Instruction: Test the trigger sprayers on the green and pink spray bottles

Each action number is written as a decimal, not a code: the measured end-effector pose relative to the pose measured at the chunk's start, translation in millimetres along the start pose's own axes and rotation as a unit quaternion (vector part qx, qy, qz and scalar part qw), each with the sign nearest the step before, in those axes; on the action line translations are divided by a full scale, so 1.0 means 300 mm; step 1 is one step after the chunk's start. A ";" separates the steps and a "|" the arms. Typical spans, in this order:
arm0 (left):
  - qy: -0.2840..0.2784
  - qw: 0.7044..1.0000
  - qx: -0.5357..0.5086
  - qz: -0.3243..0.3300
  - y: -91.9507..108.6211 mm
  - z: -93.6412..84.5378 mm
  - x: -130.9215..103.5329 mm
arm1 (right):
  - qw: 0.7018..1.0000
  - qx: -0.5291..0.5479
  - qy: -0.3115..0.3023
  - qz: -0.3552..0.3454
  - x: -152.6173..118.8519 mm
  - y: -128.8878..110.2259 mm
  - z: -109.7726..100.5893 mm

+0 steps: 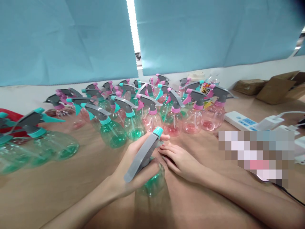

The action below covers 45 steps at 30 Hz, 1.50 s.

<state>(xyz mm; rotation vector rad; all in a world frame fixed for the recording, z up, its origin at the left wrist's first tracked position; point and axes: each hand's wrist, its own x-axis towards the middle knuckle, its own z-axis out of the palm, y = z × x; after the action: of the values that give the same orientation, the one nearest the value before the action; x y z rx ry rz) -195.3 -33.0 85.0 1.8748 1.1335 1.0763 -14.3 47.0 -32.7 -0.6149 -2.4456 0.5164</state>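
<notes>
My left hand [128, 159] is wrapped around the neck and head of a green spray bottle [152, 186] in the lower middle. Its grey sprayer head points up and away, tipped with a turquoise nozzle [158, 131]. The bottle's clear green body shows below my fingers, partly hidden by them. My right hand [181, 159] rests low over the table just right of the nozzle, palm down with fingers stretched out towards it. Whether its fingertips touch the bottle or the left hand, I cannot tell. Straight ahead stands another green spray bottle [113, 133].
Several pink spray bottles [192, 122] and green ones crowd the back of the brown table [90, 178]. More green bottles [64, 144] stand at left. To the right lie a white power strip [240, 121] with chargers, a blurred-out object [256, 159] and cardboard boxes [274, 89].
</notes>
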 end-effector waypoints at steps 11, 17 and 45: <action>0.016 0.999 -0.030 0.004 0.002 0.007 0.033 | 1.000 0.005 -0.008 0.000 0.007 -0.011 -0.012; -0.001 0.998 -0.040 -0.044 0.017 0.019 0.025 | 1.000 0.008 -0.005 0.000 0.007 -0.014 -0.010; 0.023 0.998 0.043 0.033 -0.012 0.017 0.034 | 1.000 0.010 -0.009 -0.003 0.007 -0.007 -0.012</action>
<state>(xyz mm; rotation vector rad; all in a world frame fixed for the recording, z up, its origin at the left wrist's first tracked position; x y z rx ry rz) -189.0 -23.1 82.9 1.9760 1.1680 1.1293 -14.2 47.2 -28.0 -0.5960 -2.4567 0.5447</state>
